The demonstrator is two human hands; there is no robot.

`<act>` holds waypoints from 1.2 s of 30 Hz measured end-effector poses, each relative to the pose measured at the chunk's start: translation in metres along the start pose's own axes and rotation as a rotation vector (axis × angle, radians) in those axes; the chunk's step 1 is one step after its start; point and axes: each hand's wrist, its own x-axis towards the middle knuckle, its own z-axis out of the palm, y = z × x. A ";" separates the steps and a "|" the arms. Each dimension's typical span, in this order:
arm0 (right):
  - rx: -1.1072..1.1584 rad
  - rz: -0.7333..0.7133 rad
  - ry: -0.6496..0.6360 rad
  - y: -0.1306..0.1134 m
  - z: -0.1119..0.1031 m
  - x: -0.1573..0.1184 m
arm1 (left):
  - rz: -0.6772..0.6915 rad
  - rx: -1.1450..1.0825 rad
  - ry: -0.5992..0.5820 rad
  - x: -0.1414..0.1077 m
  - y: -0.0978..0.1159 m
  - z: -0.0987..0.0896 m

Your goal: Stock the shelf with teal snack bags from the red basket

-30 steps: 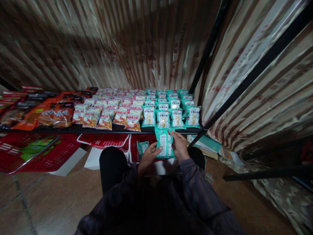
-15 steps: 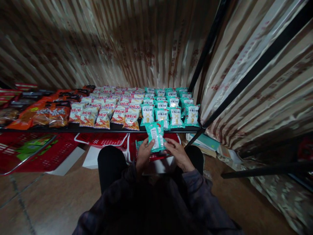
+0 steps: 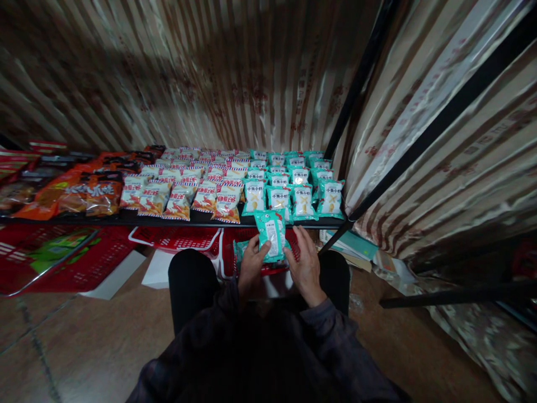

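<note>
A teal snack bag point(image 3: 272, 236) with a pale label is in front of the shelf edge, its lower left side pinched by my left hand point(image 3: 252, 262). My right hand point(image 3: 307, 267) is open at the bag's right side, its fingers apart and pointing at the shelf; the thumb is close to the bag, and whether it touches is unclear. Rows of teal bags point(image 3: 303, 200) stand on the black shelf point(image 3: 197, 221) just beyond. White and orange bags point(image 3: 227, 200) are in rows to their left.
Orange bags point(image 3: 103, 193) and darker packs fill the shelf's left part. Below are a red basket point(image 3: 176, 239) and a larger red basket point(image 3: 109, 254). Black posts point(image 3: 361, 84) rise at the right before striped curtains point(image 3: 260, 73). Books point(image 3: 350, 246) lie on the floor.
The held bag and my left hand have shifted slightly right. My right hand has opened, its fingers now spread and raised beside the bag.
</note>
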 end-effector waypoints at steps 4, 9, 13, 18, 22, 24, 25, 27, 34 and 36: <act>-0.117 -0.255 -0.031 -0.001 0.002 0.000 | 0.025 0.011 -0.024 -0.001 0.001 0.001; -0.091 -0.298 -0.066 0.005 0.007 -0.003 | 0.055 0.057 -0.050 -0.006 0.007 0.004; -0.022 -0.239 -0.084 0.003 0.007 -0.005 | 0.056 0.113 -0.034 -0.014 0.014 0.007; 0.107 -0.056 -0.096 -0.004 0.004 -0.011 | 0.062 0.210 -0.020 -0.023 0.017 0.009; 0.292 0.151 -0.150 -0.011 -0.001 -0.015 | 0.067 0.227 -0.034 -0.024 0.011 0.007; 0.426 0.240 -0.175 -0.015 -0.004 -0.014 | 0.087 0.273 -0.023 -0.023 0.007 0.006; 0.501 0.272 -0.192 -0.017 -0.005 -0.014 | 0.106 0.303 -0.014 -0.023 0.005 0.005; 0.638 0.322 -0.240 -0.022 -0.007 -0.012 | 0.164 0.354 0.006 -0.022 0.002 0.004; 0.886 0.504 -0.254 -0.021 -0.001 -0.012 | 0.323 0.465 0.032 -0.024 -0.004 0.002; 0.936 0.570 -0.208 -0.016 0.004 -0.014 | 0.327 0.484 0.006 -0.027 -0.003 0.003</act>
